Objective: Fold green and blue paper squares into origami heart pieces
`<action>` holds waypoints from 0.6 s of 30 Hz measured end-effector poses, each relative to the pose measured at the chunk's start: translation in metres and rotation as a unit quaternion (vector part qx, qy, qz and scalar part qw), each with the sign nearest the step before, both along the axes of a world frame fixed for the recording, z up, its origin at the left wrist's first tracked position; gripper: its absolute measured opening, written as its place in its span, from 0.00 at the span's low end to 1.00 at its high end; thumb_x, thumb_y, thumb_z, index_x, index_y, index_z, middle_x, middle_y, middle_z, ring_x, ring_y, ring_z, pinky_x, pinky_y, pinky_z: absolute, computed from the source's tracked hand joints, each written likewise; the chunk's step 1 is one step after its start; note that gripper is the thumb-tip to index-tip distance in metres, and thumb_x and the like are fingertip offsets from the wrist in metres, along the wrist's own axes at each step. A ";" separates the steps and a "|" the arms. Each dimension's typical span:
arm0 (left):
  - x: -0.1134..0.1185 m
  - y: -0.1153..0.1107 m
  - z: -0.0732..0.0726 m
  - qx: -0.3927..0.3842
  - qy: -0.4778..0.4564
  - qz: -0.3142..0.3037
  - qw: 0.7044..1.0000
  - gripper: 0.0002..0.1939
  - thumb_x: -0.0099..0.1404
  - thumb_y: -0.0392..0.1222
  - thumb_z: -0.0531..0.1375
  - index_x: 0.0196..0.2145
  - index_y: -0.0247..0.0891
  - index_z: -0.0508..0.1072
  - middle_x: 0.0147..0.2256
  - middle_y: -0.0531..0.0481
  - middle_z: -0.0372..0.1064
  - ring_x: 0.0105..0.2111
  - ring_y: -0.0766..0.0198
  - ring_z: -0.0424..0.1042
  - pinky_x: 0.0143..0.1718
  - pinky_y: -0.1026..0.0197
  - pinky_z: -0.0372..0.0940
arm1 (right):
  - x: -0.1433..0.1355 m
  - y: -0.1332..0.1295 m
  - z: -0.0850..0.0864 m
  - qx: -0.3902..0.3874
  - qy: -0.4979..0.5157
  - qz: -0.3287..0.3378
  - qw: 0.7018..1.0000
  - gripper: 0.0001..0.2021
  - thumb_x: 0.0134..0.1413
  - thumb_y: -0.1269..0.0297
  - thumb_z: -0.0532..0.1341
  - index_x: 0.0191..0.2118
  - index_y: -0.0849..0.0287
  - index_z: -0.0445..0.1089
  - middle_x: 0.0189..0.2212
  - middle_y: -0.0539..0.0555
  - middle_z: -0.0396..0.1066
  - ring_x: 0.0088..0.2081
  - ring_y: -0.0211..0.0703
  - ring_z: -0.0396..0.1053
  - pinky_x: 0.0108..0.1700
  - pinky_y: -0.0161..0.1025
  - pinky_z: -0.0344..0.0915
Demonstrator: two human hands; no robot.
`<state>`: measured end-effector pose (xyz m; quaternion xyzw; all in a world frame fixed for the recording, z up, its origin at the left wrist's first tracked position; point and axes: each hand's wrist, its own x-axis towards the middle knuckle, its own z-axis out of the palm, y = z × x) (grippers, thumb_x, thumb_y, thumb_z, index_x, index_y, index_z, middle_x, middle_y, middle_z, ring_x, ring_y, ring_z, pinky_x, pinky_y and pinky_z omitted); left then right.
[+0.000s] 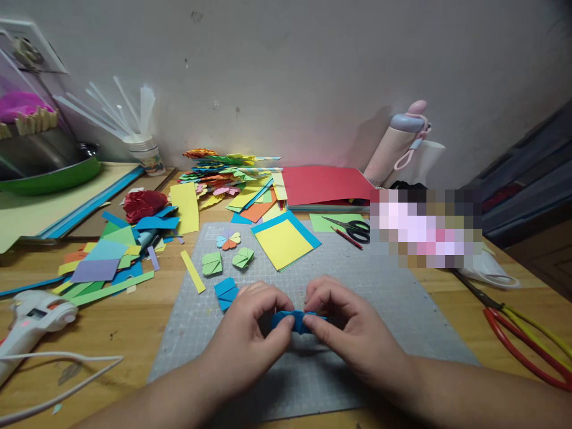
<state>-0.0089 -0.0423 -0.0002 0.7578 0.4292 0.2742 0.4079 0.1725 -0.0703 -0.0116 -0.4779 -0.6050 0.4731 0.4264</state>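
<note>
A small piece of folded blue paper (298, 322) is pinched between my two hands, just above the grey cutting mat (357, 381). My left hand (255, 322) closes thumb and fingers on its left end. On its right end, my right hand (342, 322) does the same. Part of the paper is hidden behind the fingers. Beside my left hand lies another folded blue paper piece (226, 294), partly covered by that hand. Two folded green pieces (211, 264) and a multicoloured paper flower (229, 241) lie farther back. Yellow and blue square sheets (286, 241) are stacked beyond my hands.
Black scissors (353, 228) and a red pencil (347, 238) lie behind right. Large red-and-yellow-handled scissors (527, 339) rest at the right. A white glue gun (38, 322) with its cord and paper scraps (96, 262) occupy the left. A pink bottle (395, 146) leans by the wall.
</note>
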 end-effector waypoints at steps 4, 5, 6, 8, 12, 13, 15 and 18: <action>-0.001 0.000 0.000 0.009 0.001 0.004 1.000 0.04 0.60 0.36 0.56 0.27 0.39 0.67 0.28 0.51 0.66 0.32 0.60 0.64 0.37 0.57 0.57 | 0.001 0.001 0.000 0.016 -0.025 -0.013 0.999 0.04 0.52 0.64 0.63 0.32 0.57 0.67 0.35 0.52 0.63 0.37 0.42 0.63 0.35 0.37 0.61; -0.001 0.000 0.000 0.011 0.003 0.007 1.000 0.04 0.60 0.36 0.56 0.28 0.39 0.67 0.28 0.51 0.65 0.32 0.60 0.64 0.37 0.57 0.57 | 0.001 0.001 0.000 0.017 -0.024 -0.020 0.999 0.05 0.52 0.64 0.63 0.33 0.56 0.67 0.35 0.52 0.63 0.37 0.42 0.63 0.35 0.37 0.61; -0.001 0.000 0.000 0.012 0.006 0.009 1.000 0.03 0.60 0.36 0.56 0.28 0.38 0.67 0.28 0.51 0.65 0.32 0.60 0.64 0.37 0.57 0.57 | 0.001 0.001 0.000 0.017 -0.023 -0.026 0.999 0.05 0.52 0.64 0.63 0.33 0.56 0.66 0.35 0.52 0.63 0.37 0.42 0.63 0.34 0.37 0.61; -0.001 0.000 0.000 0.015 0.014 0.012 1.000 0.03 0.60 0.36 0.56 0.28 0.38 0.67 0.27 0.51 0.65 0.32 0.60 0.64 0.37 0.57 0.57 | 0.001 0.001 0.001 0.019 -0.025 -0.029 0.999 0.05 0.51 0.64 0.63 0.31 0.57 0.66 0.34 0.51 0.63 0.36 0.42 0.63 0.34 0.37 0.61; -0.002 -0.001 0.001 0.027 0.017 0.011 0.999 0.04 0.60 0.35 0.56 0.27 0.39 0.66 0.27 0.52 0.65 0.32 0.60 0.64 0.36 0.57 0.57 | 0.000 0.004 0.004 0.002 -0.033 -0.012 0.999 0.07 0.52 0.62 0.63 0.27 0.57 0.65 0.29 0.50 0.63 0.33 0.41 0.62 0.34 0.38 0.60; -0.002 -0.001 0.001 0.029 0.014 0.011 0.999 0.04 0.60 0.35 0.56 0.27 0.39 0.66 0.27 0.52 0.65 0.32 0.60 0.64 0.36 0.57 0.57 | 0.000 0.005 0.004 -0.008 -0.030 -0.010 0.999 0.08 0.51 0.62 0.63 0.27 0.58 0.65 0.28 0.50 0.63 0.32 0.41 0.62 0.34 0.38 0.60; -0.002 -0.001 0.000 0.030 0.004 0.009 0.999 0.04 0.60 0.35 0.56 0.28 0.39 0.66 0.28 0.51 0.65 0.33 0.60 0.65 0.37 0.57 0.58 | 0.001 0.005 0.005 -0.025 -0.020 -0.005 0.999 0.08 0.51 0.63 0.63 0.26 0.58 0.66 0.27 0.49 0.63 0.31 0.40 0.61 0.34 0.38 0.59; -0.001 0.000 -0.001 0.026 -0.009 0.002 1.000 0.02 0.60 0.36 0.57 0.29 0.38 0.67 0.30 0.50 0.66 0.34 0.60 0.65 0.38 0.56 0.59 | 0.002 0.006 0.005 -0.036 -0.001 0.000 0.999 0.08 0.49 0.64 0.64 0.25 0.59 0.66 0.27 0.49 0.63 0.31 0.40 0.61 0.34 0.37 0.59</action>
